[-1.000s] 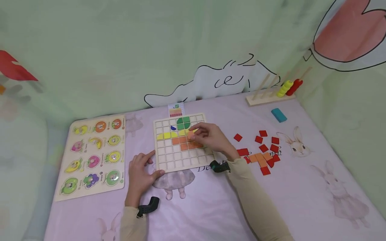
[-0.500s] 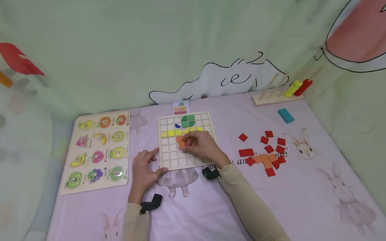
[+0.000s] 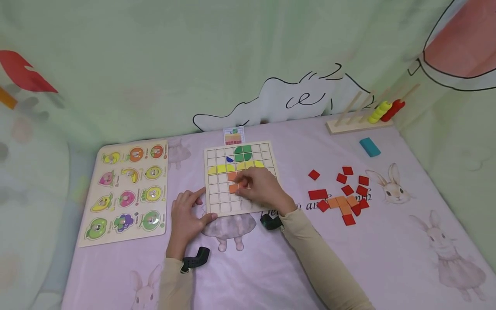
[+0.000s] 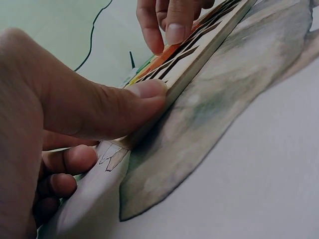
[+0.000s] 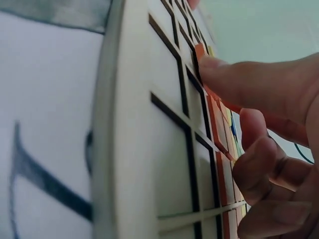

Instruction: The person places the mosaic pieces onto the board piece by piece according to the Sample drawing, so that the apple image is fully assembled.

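Observation:
A square wooden grid board lies in the middle of the table, holding green, yellow, orange and blue tiles in its cells. My left hand grips its near left corner, the thumb resting on the edge and the index finger along the left side. Over the board's middle, my right hand pinches an orange square tile between thumb and index finger. That tile stands slightly raised at its cell in the right wrist view. The right hand hides part of the orange rows.
Loose red tiles and several orange tiles lie to the right. Behind the board is a small pattern card. A fruit puzzle board lies left. A teal block and a bead rack stand at the back right.
My right hand has moved left and slightly down over the board with an orange tile, lowering it to a cell. The left hand keeps its place on the corner; the head view has shifted.

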The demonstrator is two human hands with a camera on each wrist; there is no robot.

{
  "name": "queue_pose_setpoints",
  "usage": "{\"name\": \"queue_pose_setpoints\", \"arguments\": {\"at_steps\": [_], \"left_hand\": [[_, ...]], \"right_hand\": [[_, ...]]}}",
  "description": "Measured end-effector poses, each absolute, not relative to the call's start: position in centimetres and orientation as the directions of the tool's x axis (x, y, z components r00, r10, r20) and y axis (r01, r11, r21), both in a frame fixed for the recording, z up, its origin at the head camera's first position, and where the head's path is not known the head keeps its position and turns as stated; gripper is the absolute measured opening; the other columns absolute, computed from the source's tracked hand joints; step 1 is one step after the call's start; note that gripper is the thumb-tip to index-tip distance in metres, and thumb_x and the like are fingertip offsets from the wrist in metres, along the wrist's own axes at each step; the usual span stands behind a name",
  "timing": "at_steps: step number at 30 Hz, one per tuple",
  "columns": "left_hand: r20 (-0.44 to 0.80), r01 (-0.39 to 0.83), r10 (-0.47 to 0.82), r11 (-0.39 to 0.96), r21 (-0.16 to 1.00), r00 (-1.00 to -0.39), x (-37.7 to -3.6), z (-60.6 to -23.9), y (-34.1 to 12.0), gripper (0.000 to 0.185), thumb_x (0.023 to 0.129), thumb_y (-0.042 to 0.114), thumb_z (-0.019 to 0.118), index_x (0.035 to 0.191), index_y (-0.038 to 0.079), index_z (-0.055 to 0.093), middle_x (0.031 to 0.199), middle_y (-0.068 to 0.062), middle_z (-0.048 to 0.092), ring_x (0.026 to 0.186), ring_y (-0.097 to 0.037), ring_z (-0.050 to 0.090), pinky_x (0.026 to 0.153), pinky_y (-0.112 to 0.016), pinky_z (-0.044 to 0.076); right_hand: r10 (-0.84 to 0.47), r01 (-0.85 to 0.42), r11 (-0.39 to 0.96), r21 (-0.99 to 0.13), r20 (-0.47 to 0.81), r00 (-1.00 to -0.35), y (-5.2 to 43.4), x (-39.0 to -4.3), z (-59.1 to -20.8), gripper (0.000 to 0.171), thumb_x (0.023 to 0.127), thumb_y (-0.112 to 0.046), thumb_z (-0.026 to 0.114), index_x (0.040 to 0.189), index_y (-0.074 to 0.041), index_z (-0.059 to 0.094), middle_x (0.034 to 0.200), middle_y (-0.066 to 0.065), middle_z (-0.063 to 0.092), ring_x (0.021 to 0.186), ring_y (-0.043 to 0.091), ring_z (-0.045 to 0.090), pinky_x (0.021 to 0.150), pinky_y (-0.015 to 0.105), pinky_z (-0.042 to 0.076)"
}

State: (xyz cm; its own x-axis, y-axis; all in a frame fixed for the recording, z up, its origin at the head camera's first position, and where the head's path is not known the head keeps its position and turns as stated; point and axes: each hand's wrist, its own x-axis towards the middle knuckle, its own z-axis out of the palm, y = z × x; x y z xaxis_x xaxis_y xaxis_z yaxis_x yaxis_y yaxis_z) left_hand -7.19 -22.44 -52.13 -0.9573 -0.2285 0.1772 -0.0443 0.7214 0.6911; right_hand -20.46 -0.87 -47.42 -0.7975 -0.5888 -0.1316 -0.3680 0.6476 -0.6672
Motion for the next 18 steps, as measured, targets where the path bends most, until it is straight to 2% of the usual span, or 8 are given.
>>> {"name": "queue_pose_setpoints", "arguments": {"at_steps": [3,14,18], "left_hand": [[0.167,-0.051,-0.232,0.713,0.699,-0.958,-7.22,-52.04,-22.45,0.074,0.066,0.024,0.095,0.134,0.004,0.072,0.089,-0.005,0.057,0.089,-0.022,0.046,0.083,-0.041,0.032],[0.144,-0.068,-0.231,0.717,0.694,-0.962,-7.27,-51.92,-22.46,0.075,0.068,0.024,0.094,0.136,0.004,0.071,0.089,-0.006,0.057,0.090,-0.023,0.046,0.084,-0.042,0.032],[0.144,-0.068,-0.230,0.718,0.692,-0.962,-7.27,-51.93,-22.44,0.074,0.068,0.025,0.094,0.136,0.004,0.071,0.089,-0.006,0.057,0.090,-0.023,0.047,0.084,-0.042,0.032]], "right_hand": [[-0.580,-0.385,0.655,-0.650,-0.105,-0.808,-1.08,-20.44,-47.61,0.019,0.088,-0.019,0.086,0.105,-0.013,0.080,0.082,-0.004,0.066,0.079,0.014,0.057,0.071,0.028,0.045],[-0.536,-0.389,0.682,-0.619,-0.061,-0.842,-1.50,-20.12,-47.77,0.019,0.090,-0.021,0.085,0.106,-0.014,0.082,0.079,-0.004,0.065,0.077,0.015,0.057,0.066,0.027,0.043],[-0.532,-0.386,0.682,-0.622,-0.059,-0.845,-1.58,-20.08,-47.71,0.014,0.090,-0.022,0.085,0.102,-0.015,0.082,0.076,-0.005,0.066,0.075,0.014,0.057,0.065,0.027,0.042]]}}
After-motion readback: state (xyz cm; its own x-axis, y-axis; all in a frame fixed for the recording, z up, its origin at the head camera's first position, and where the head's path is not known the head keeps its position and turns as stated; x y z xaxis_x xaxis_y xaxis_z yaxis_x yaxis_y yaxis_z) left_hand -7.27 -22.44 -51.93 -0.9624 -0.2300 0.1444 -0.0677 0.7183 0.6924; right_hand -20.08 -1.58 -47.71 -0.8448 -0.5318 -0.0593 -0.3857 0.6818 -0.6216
